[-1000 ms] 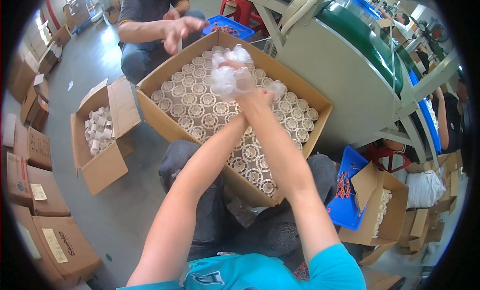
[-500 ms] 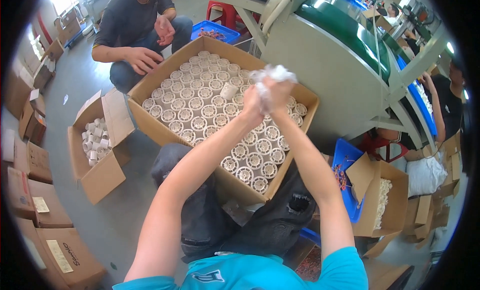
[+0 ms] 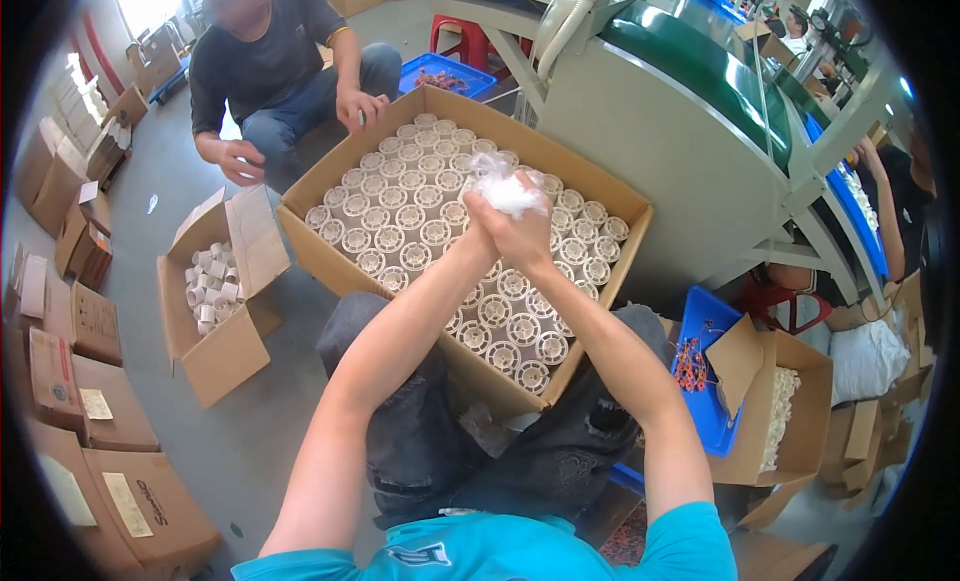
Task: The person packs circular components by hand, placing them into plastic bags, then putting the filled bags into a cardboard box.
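Observation:
Over the large cardboard box (image 3: pixel 338 278), my left hand (image 3: pixel 483 219) and my right hand (image 3: pixel 527 228) are pressed together, closed around a crumpled, clear-and-white plastic bag (image 3: pixel 508 189). The bag bulges out past the fingers on the far side. Below them, rows of round white plastic parts (image 3: pixel 415 255) with spoked, wheel-like faces stand upright and fill the box. My hands and forearms cover some of these parts.
Across the box a person (image 3: pixel 285 71) squats, hands near its left rim. A smaller open carton (image 3: pixel 225 356) holds white cylinders. Blue trays (image 3: pixel 478 84) stand behind and at right, near another carton (image 3: pixel 812 406). A grey machine (image 3: pixel 625 156) borders the box's far right.
My hands and the bag have come lower and nearer to me, still together. The loose white cylinder lying on the parts is now out of sight. The other person's hands have moved apart.

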`<action>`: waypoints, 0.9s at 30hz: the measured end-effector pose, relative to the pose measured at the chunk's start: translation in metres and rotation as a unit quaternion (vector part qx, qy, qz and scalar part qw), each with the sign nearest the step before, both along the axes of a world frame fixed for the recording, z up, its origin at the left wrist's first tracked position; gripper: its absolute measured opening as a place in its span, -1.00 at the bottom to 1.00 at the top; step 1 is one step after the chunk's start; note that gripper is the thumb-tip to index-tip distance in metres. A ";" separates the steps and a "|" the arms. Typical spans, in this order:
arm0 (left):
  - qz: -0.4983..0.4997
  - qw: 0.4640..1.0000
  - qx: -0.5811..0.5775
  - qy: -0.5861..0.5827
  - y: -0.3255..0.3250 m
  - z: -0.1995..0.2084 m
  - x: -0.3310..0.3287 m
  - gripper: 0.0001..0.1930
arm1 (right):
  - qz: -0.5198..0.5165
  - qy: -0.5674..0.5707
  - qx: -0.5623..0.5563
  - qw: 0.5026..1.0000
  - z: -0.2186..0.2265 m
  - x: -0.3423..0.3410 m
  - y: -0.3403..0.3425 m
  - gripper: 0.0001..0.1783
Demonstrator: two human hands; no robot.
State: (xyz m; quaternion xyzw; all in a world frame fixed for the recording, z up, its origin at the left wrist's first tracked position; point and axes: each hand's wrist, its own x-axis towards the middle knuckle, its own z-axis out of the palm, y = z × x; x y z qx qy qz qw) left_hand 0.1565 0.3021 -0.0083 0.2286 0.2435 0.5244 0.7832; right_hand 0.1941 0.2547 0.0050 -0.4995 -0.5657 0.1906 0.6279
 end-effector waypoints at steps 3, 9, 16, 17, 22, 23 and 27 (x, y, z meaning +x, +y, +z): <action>0.010 0.999 0.026 0.024 0.004 0.001 0.000 -0.81 | -0.094 0.079 0.034 0.992 0.007 0.003 0.005 -0.76; 0.145 0.952 0.155 0.222 0.022 0.012 -0.011 -0.83 | -0.087 0.237 0.035 0.967 0.027 0.054 0.008 -0.85; 0.223 0.882 0.250 0.332 0.028 0.014 -0.015 -0.82 | -0.002 0.219 -0.079 0.973 0.023 0.061 0.001 -0.84; 0.262 0.853 0.278 0.356 0.029 0.012 -0.016 -0.84 | 0.007 0.225 -0.068 0.972 0.023 0.056 0.002 -0.84; 0.308 0.847 0.300 0.314 0.022 0.018 -0.011 -0.90 | 0.009 0.155 -0.047 0.987 0.025 0.053 0.001 -0.78; 0.277 0.844 0.310 0.338 0.022 0.019 -0.014 -0.88 | -0.017 0.088 -0.030 0.996 0.025 0.051 0.001 -0.79; 0.207 0.839 0.341 0.369 0.021 0.015 -0.013 -0.81 | -0.044 -0.044 -0.039 0.997 0.029 0.047 -0.001 -0.82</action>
